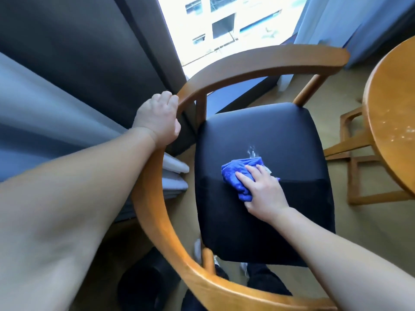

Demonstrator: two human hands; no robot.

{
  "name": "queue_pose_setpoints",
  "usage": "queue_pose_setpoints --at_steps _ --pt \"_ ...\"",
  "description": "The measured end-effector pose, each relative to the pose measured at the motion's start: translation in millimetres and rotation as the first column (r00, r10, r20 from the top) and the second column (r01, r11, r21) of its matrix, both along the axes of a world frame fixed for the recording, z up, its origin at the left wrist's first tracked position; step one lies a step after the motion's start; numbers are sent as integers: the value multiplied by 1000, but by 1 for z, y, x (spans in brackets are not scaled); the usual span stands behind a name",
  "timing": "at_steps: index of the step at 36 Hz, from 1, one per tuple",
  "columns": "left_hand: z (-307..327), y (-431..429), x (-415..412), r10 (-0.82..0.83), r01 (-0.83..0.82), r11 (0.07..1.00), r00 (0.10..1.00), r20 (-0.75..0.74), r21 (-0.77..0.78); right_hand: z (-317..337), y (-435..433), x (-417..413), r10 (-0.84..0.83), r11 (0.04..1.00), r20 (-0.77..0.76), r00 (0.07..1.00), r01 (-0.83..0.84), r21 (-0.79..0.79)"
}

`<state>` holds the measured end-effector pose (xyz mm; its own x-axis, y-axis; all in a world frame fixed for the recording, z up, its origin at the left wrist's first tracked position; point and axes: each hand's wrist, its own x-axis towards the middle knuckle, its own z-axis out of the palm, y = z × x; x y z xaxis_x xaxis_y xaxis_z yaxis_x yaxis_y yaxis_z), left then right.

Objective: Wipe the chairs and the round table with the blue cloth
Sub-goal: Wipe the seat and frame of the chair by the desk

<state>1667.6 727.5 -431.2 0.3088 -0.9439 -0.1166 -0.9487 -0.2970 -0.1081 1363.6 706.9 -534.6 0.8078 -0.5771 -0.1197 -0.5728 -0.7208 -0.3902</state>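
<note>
- Head view looks down onto a wooden armchair (312,239) with a black padded seat (269,131), standing on a beige floor (370,232)
- Left hand (157,117) grips the chair's curved wooden rail (258,61) on its left side, fingers wrapped over the top edge and thumb underneath, forearm stretched out from the lower left
- Right hand (262,189) lies on the blue cloth (233,176), fingers fairly straight and spread over it, pressing it flat against the seat
- Blue cloth is bunched up near the middle of the seat, mostly under and to the left of the right hand, touching the black cushion
- Pale shiny streaks (251,152) show on the cushion just beyond the cloth
- Round table (390,104) in light wood stands to the right of the chair, only part of its top in view, with small bright specks on its surface
- Wooden table base (359,176) sits under that top, near the seat's right edge but apart from it
- Grey-blue curtain (45,108) hangs on the left, just beside the rail the left hand holds; a lighter blue curtain (359,23) hangs at the upper right
- Bright window (224,25) shows between the two curtains, beyond the chair
- Dark trouser legs (265,279) of the person are visible at the bottom, behind the rail
</note>
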Motion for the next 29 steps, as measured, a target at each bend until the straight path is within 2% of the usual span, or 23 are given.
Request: queue_pose_setpoints --at_steps 3,6,11,14,16,19,23,29 --pt "-13 -19 7 50 -50 999 997 -59 6 -8 -1 11 39 999 -19 999 -38 12" --pt "-25 -40 14 37 -33 999 995 -92 37 -19 2 23 59 998 -45 997 -58 25" --pt "-43 -71 17 39 -40 999 973 -227 1 -35 14 57 81 995 -65 995 -77 63" --pt "-51 -89 21 2 -13 999 970 -243 -43 -44 17 79 121 991 -56 991 -117 67" --pt "-57 -98 23 -34 22 998 977 -209 -59 -52 19 93 180 983 -115 977 -173 62" --pt "-66 -105 26 -53 41 996 984 -171 -76 -69 27 106 264 963 -323 909 -233 133" --pt "-69 -104 32 -49 17 992 965 -259 -124 -73 28 113 310 950 -394 865 -267 160" --pt "-64 -105 37 20 -105 982 885 -465 -158 -80 0 120 421 904 -241 875 -427 30"
